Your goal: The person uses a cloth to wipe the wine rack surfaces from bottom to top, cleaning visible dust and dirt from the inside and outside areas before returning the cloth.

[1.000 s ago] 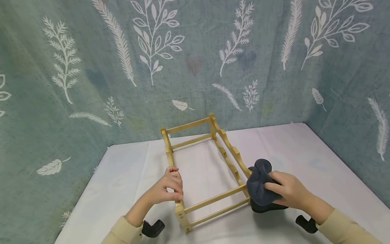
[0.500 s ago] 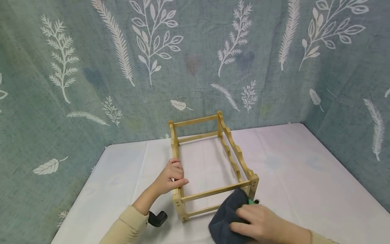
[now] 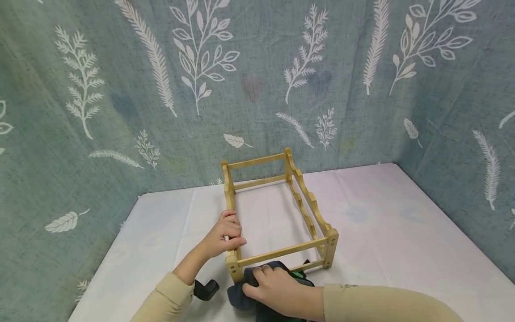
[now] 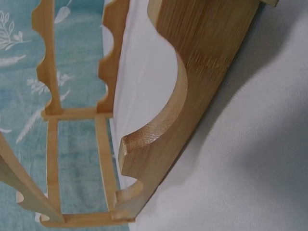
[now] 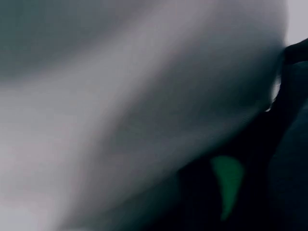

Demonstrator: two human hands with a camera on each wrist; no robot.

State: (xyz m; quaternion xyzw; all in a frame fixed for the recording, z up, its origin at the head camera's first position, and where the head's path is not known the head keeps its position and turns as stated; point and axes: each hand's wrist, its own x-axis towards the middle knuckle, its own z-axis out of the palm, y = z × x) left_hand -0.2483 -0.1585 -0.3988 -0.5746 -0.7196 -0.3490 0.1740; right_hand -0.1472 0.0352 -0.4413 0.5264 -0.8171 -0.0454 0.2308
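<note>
A bamboo rack with scalloped side rails (image 3: 331, 248) lies on the white-covered table in the head view. My left hand (image 3: 223, 235) grips its left side rail, thumb pointing inward. With my right hand (image 3: 279, 288) I hold a bunched dark blue cloth (image 3: 240, 296) at the rack's near left corner. The cloth covers part of the near crossbars and the foot of that corner. Up close in the left wrist view are the scalloped rails of the rack (image 4: 202, 96). The right wrist view is mostly blurred, with dark material and a green patch (image 5: 230, 178) at lower right.
A small black wrist camera (image 3: 206, 290) sticks out beside my left sleeve. Behind the table hangs a green curtain (image 3: 257, 89) with white leaf prints, which also closes off the sides. The white tablecloth (image 3: 374, 214) spreads around the rack.
My right hand has carried the cloth from the rack's near right corner leftward along the near end to the near left corner. The rack's near end has shifted slightly, my left hand staying on its rail.
</note>
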